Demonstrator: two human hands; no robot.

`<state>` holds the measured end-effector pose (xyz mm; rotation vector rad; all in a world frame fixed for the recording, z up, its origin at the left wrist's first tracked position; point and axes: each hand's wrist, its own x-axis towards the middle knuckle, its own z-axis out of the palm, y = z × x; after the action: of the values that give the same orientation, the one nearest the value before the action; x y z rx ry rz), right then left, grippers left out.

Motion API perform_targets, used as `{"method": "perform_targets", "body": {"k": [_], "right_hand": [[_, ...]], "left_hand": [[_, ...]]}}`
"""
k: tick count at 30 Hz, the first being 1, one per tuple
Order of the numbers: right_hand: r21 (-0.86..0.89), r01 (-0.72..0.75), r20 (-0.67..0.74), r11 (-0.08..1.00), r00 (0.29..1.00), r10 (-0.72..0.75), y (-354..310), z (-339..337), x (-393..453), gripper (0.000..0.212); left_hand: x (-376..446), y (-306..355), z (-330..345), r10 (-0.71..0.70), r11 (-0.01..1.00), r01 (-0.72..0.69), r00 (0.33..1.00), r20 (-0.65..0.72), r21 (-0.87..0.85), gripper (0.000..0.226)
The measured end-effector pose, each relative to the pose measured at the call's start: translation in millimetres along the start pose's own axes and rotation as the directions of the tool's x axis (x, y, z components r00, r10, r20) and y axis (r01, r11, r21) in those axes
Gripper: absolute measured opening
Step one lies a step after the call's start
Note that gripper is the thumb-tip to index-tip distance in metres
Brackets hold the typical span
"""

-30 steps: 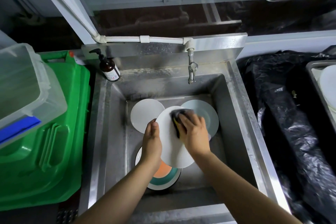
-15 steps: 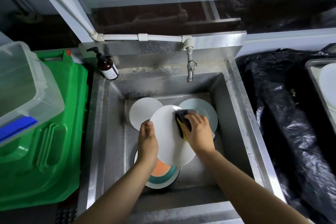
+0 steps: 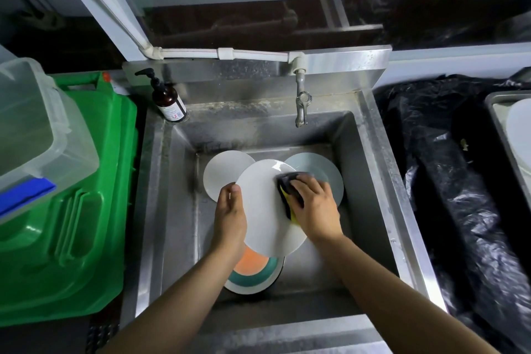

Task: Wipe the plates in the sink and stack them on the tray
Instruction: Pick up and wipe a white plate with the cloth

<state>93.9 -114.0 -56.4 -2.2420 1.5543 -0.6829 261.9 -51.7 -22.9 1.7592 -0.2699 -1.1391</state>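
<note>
Over the steel sink (image 3: 370, 169) I hold a white plate (image 3: 264, 210) tilted toward me. My left hand (image 3: 230, 215) grips its left rim, thumb on the face. My right hand (image 3: 313, 207) grips a dark sponge with a yellow side (image 3: 287, 195) and presses it on the plate's right part. Below lie another white plate (image 3: 221, 172) at the left, a pale blue plate (image 3: 319, 167) at the right, and an orange and teal plate (image 3: 253, 270) near the front. A metal tray (image 3: 497, 123) holding a white plate (image 3: 520, 135) sits at the far right edge.
A tap (image 3: 301, 106) hangs over the sink's back wall, with a brown pump bottle (image 3: 168, 100) at the back left corner. A green bin (image 3: 80, 210) with a clear plastic box (image 3: 37, 129) on it stands to the left. Black plastic sheeting (image 3: 448, 181) covers the counter on the right.
My right hand has slid the sponge from the plate's top middle toward its right edge. My left hand keeps its hold on the left rim.
</note>
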Motion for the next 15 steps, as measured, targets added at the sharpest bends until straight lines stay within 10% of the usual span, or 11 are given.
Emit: {"method": "perform_targets", "body": {"k": [8, 15], "right_hand": [[0.216, 0.26, 0.106, 0.941, 0.952, -0.287, -48.2, -3.9, -48.1, 0.027], [0.027, -0.05, 0.045, 0.998, 0.998, 0.049, -7.7, -11.0, -20.6, 0.027]], "left_hand": [[-2.6, 15.9, 6.0, 0.05, 0.999, -0.05, 0.999, -0.007, -0.019, 0.018], [-3.2, 17.1, -0.9, 0.052, 0.998, -0.052, 0.999, -0.008, -0.045, 0.018]]}}
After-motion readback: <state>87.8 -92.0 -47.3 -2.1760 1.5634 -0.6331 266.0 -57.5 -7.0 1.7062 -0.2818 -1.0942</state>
